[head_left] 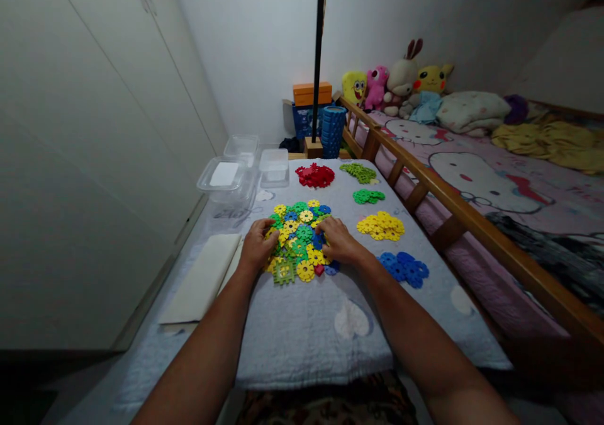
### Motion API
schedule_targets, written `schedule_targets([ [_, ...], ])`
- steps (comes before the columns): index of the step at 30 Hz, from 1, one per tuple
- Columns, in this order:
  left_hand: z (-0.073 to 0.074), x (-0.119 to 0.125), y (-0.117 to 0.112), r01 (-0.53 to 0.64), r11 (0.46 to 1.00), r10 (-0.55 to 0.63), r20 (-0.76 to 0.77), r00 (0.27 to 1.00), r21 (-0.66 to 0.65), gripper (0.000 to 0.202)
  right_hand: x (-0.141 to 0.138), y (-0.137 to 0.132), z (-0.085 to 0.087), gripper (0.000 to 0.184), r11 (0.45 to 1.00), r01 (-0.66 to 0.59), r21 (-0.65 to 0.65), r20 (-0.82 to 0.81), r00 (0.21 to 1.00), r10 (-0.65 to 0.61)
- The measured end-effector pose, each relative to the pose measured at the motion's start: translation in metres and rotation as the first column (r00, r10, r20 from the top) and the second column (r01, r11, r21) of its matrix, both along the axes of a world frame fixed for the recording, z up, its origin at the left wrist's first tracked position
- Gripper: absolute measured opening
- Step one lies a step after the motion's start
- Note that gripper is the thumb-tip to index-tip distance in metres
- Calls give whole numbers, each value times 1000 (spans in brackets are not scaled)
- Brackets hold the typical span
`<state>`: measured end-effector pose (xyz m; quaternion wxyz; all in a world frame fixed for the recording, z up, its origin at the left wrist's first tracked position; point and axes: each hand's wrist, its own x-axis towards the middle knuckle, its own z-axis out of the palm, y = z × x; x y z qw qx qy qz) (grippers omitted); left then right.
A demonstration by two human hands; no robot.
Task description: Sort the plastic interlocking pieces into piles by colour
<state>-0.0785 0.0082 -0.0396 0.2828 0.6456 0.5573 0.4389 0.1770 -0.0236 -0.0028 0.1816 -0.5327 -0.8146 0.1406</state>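
Note:
A mixed heap of flat plastic snowflake pieces (298, 235), yellow, green and blue, lies on a pale blue quilt (302, 324). My left hand (257, 243) rests on the heap's left edge, fingers curled onto the pieces. My right hand (336, 239) lies on its right side, fingers bent down among them. Whether either hand holds a piece is hidden. Sorted piles lie around: red (315, 175), light green (359, 172), darker green (368, 196), yellow (380, 225) and blue (404, 268).
Clear plastic containers (229, 182) and lidded boxes (274, 165) stand at the back left. A white sheet (204, 277) lies left of my arm. A wooden bed rail (453, 204) runs along the right, with plush toys (401, 82) behind. A black pole (319, 60) rises at the back.

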Motion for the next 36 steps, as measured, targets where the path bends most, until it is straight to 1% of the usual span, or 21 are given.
schedule_targets([
  [1, 0, 0, 0, 1, 1000, -1, -1, 1000, 1, 34, 3, 0, 4, 35, 1000, -8, -25, -39, 999, 7],
  [3, 0, -1, 0, 4, 1000, -4, -2, 1000, 1, 35, 13, 0, 13, 23, 993, -37, -116, -139, 990, 20],
  [6, 0, -1, 0, -1, 1000, 1, -8, 1000, 4, 36, 41, -4, 29, 9, 973, -55, -222, -302, 953, -15],
  [9, 0, -1, 0, -8, 1000, 8, -17, 1000, 11, 37, 82, -13, 43, 7, 964, -21, -264, -392, 916, -87],
  [11, 0, -1, 0, -9, 1000, 9, -22, 1000, 11, 37, 112, -23, 49, 12, 950, 4, -313, -377, 917, -129],
  [14, 0, -1, -1, -8, 1000, 8, -29, 1000, 5, 38, 151, -38, 50, 17, 914, 80, -397, -317, 923, -219],
  [17, 0, -2, -1, -1, 1000, 1, -33, 999, -9, 40, 177, -53, 45, 19, 875, 150, -461, -270, 915, -299],
  [20, 0, -3, -1, 0, 1000, -1, -44, 999, -8, 40, 188, -65, 40, 19, 846, 193, -498, -265, 895, -360],
  [22, 0, -3, -1, -3, 1000, 3, -46, 999, -2, 38, 191, -71, 38, 20, 823, 203, -530, -273, 878, -392],
  [24, -1, -3, -1, -9, 1000, 9, -39, 999, -2, 38, 191, -74, 37, 18, 812, 200, -548, -278, 872, -403],
  [26, -1, -3, -1, -10, 1000, 10, -38, 999, -8, 39, 190, -75, 37, 15, 823, 212, -526, -276, 873, -402],
  [30, -1, -3, -1, -8, 1000, 7, -37, 999, -19, 40, 189, -75, 34, 13, 871, 261, -417, -276, 876, -395],
  [33, 0, -3, -1, -12, 1000, 12, -26, 1000, -16, 39, 185, -79, 28, 17, 903, 319, -287, -240, 889, -391],
  [36, 1, -3, -2, -10, 1000, 9, -39, 999, -16, 38, 174, -88, 17, 22, 925, 358, -125, -137, 918, -373],
])
